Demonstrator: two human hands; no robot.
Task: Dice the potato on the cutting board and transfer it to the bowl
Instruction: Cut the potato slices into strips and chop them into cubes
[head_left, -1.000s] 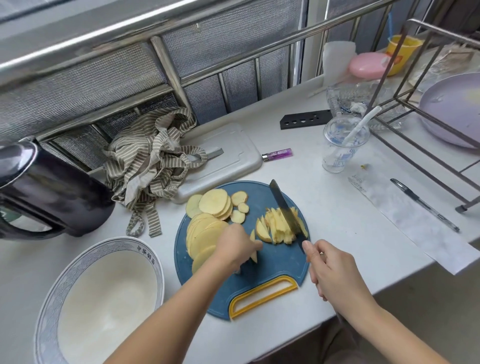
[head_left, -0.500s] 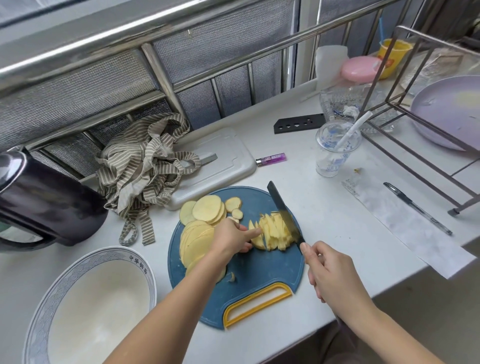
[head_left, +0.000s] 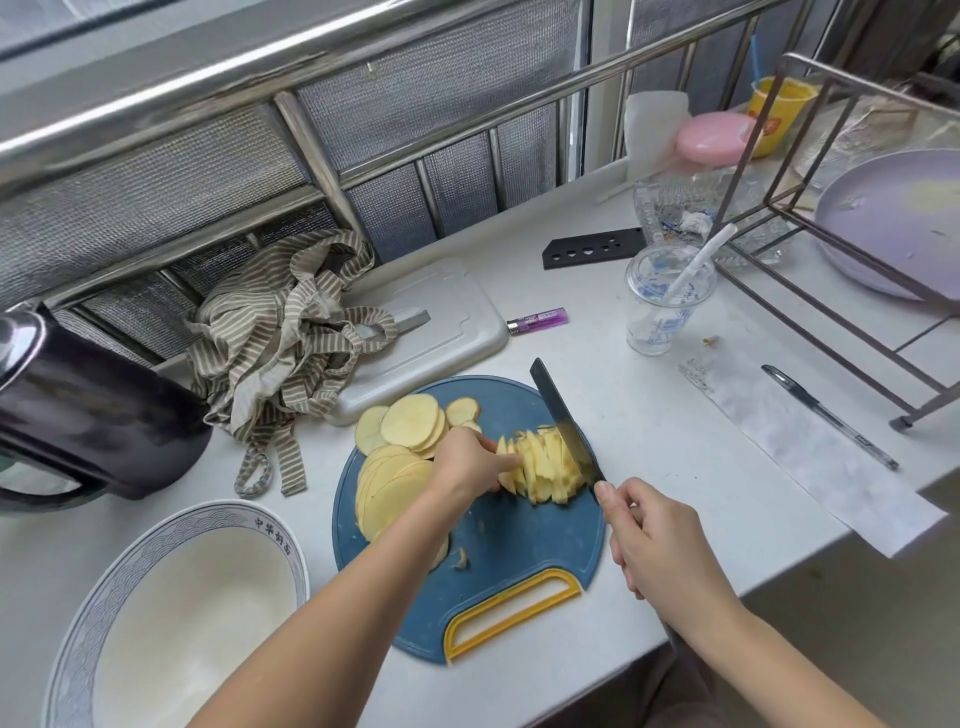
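Head view: right hand (head_left: 660, 540) hides knife (head_left: 563, 421) handle, left hand (head_left: 467, 462) overlaps potato (head_left: 545, 465).

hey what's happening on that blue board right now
A person is cutting potato on the blue cutting board. The right hand grips a knife, its blade down against the right side of a bunch of potato strips, which the left hand holds together. Uncut round slices lie stacked on the board's left side. The bowl at the near left holds no potato yet.
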